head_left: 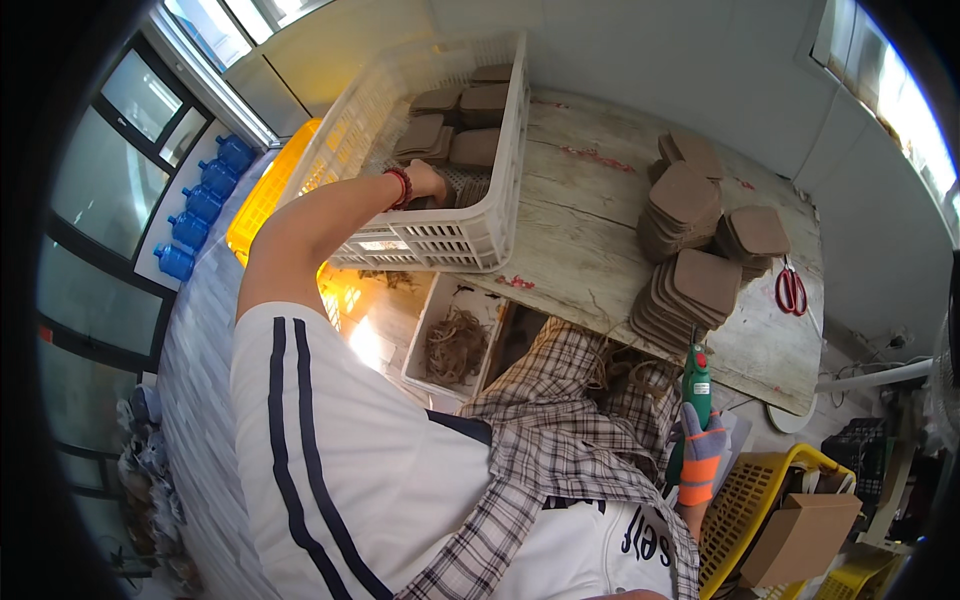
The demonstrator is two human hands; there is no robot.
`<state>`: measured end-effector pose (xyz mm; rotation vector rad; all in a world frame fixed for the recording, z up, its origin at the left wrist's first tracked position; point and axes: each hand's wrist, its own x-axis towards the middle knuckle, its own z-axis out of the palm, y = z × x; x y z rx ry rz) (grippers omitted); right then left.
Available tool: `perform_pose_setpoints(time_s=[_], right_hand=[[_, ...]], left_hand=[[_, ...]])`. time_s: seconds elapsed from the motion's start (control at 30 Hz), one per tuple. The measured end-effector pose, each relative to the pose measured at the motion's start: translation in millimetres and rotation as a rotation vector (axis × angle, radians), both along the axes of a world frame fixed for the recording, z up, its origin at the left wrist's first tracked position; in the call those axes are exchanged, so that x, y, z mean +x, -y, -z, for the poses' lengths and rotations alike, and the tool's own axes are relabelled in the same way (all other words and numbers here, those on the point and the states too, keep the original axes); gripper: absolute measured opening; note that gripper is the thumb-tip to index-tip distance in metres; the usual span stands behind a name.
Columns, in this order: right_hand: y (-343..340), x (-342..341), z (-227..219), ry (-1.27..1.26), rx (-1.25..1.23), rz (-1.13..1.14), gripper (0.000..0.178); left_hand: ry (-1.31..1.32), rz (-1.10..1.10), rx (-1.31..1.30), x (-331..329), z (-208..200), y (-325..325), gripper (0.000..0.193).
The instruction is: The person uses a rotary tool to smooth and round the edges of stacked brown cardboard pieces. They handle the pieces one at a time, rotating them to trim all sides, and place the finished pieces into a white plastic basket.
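My left hand (pixel 428 183), with a red bead bracelet at the wrist, reaches down inside a white plastic crate (pixel 505 160) on the table. Its fingertips are hidden, beside a row of thin pads (pixel 468 190) standing near the crate's front wall. Stacks of brown pads with rounded corners (pixel 476 147) lie farther back in the crate. My right hand (pixel 704 445), in a grey and orange glove, is closed around a green handheld tool (pixel 697 385) with a thin metal tip pointing up. Just beyond that tip, several brown pad stacks (pixel 705 285) stand at the table's right front edge.
Red-handled scissors (pixel 790 290) lie on the worn wooden table (pixel 575 200). Below its edge is a white bin (pixel 412 350) with brown scraps (pixel 458 345). A yellow basket (pixel 735 515) holding a cardboard box (pixel 800 540) stands at right. Blue water jugs (pixel 203 203) line the left wall.
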<state>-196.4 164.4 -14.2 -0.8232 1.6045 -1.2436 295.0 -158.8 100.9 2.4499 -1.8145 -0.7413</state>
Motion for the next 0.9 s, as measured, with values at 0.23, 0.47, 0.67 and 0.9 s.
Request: perform_pose_setpoints(time_s=[0.23,0.47,0.67,0.9], right_hand=[[3,7,2,-0.044,-0.012,0.002,0.022],[3,10,4,-0.044,0.04,-0.007,0.024],[1,2,28,-0.006,-0.011,-0.016,0.024],[-4,2,26,-0.126,0.039,-0.025,0.029]], left_hand=[[0.084,-0.004,-0.038,7,33,9,0.066],[-0.418,-0.163,0.109,5,18,2,0.073],[-0.302,-0.093,0.357,-2,-13,-5,0.073],[-0.289,-0.07,0.258,9,7,6,0.077]])
